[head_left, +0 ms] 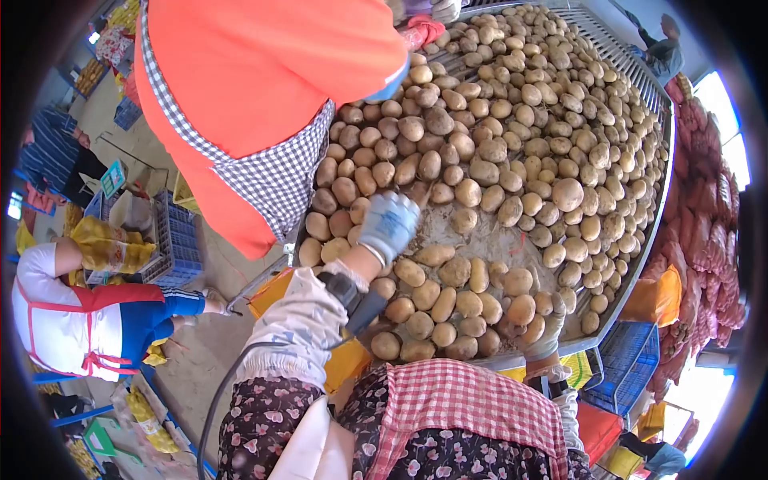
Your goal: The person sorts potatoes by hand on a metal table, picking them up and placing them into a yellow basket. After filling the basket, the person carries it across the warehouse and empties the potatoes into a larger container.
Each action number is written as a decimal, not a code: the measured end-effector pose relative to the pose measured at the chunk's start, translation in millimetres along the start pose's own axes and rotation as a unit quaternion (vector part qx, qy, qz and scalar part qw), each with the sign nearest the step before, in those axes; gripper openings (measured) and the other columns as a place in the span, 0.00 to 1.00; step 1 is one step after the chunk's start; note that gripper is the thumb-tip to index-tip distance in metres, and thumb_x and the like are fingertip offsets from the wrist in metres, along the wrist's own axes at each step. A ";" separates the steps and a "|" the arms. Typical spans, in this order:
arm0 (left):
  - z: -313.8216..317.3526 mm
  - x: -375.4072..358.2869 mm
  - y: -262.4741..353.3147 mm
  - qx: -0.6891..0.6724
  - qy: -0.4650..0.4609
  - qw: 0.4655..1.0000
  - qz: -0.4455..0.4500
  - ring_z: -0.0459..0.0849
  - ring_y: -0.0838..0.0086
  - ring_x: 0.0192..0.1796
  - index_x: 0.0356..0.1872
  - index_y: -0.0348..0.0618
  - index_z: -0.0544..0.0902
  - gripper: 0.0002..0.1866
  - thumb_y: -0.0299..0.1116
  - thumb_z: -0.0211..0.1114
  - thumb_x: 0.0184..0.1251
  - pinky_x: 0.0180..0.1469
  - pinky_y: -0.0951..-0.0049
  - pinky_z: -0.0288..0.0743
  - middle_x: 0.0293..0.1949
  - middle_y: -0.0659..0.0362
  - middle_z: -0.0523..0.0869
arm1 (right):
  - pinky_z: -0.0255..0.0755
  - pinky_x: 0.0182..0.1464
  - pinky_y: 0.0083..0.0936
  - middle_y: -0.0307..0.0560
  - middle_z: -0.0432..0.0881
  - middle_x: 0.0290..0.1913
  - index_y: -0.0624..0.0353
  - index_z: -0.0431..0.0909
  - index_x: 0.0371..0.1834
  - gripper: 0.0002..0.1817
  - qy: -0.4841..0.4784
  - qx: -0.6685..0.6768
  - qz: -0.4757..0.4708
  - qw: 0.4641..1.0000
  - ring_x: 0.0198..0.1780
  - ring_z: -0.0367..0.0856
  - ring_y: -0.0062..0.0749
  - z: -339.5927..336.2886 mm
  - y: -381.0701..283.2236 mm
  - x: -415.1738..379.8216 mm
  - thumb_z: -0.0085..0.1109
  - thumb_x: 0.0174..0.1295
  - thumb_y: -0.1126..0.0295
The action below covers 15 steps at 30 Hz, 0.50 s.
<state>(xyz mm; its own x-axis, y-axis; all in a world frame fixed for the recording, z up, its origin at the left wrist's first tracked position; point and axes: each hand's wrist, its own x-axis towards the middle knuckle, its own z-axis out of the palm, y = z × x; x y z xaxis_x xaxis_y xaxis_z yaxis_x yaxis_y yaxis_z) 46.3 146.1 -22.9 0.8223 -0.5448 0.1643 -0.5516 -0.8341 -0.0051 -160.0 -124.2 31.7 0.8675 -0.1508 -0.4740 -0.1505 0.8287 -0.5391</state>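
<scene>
My left hand (390,224), in a pale blue and white glove, reaches over the sorting table at the edge of the potato pile, its fingertips near a brownish potato. What it holds, if anything, I cannot make out. My right hand (546,338), in a light glove, rests at the table's near right side, beside a potato (522,310), with its fingers partly hidden. Many potatoes (568,194) cover the metal table (661,216). A smaller group of potatoes (444,304) lies close to my apron, with a dusty patch of table between it and the main pile.
A co-worker in an orange top (264,72) stands close at the left of the table. Blue crates (628,352) stand at the right, near stacked red mesh sacks (700,216). Another person (88,312) bends at the far left by a blue crate (180,244).
</scene>
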 end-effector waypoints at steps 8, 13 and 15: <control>2.4 26.9 -88.9 0.008 -0.008 0.971 -0.241 0.79 0.58 0.53 0.54 0.47 0.76 0.20 0.42 0.57 0.63 0.53 0.56 0.72 0.54 0.51 0.79 | 0.72 0.43 0.24 0.33 0.72 0.34 0.51 0.61 0.71 0.34 -0.058 -0.584 -0.166 0.792 0.38 0.70 0.26 10.3 3.5 4.4 0.50 0.64 0.46; 8.0 51.5 -108.6 -0.134 -0.100 0.951 -0.258 0.75 0.53 0.62 0.61 0.53 0.74 0.25 0.39 0.58 0.60 0.63 0.56 0.68 0.58 0.47 0.78 | 0.73 0.44 0.24 0.34 0.74 0.37 0.52 0.58 0.73 0.37 -0.040 -0.608 -0.186 0.771 0.39 0.72 0.27 2.9 -1.0 8.0 0.51 0.64 0.46; 16.7 42.6 -119.3 -0.188 -0.077 0.955 -0.218 0.76 0.51 0.59 0.64 0.54 0.72 0.27 0.42 0.58 0.62 0.62 0.55 0.68 0.56 0.44 0.79 | 0.73 0.45 0.24 0.35 0.75 0.40 0.52 0.57 0.73 0.38 -0.068 -0.665 -0.193 0.718 0.42 0.73 0.27 9.3 -8.4 8.4 0.51 0.64 0.46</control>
<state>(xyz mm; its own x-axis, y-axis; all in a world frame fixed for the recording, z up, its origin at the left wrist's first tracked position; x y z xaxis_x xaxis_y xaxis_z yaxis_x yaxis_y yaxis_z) 149.5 220.9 -31.7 0.9801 -0.1829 -0.0774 -0.1392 -0.9106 0.3892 -146.9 -127.5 38.8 0.9910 -0.1015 -0.0873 -0.1278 -0.5229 -0.8428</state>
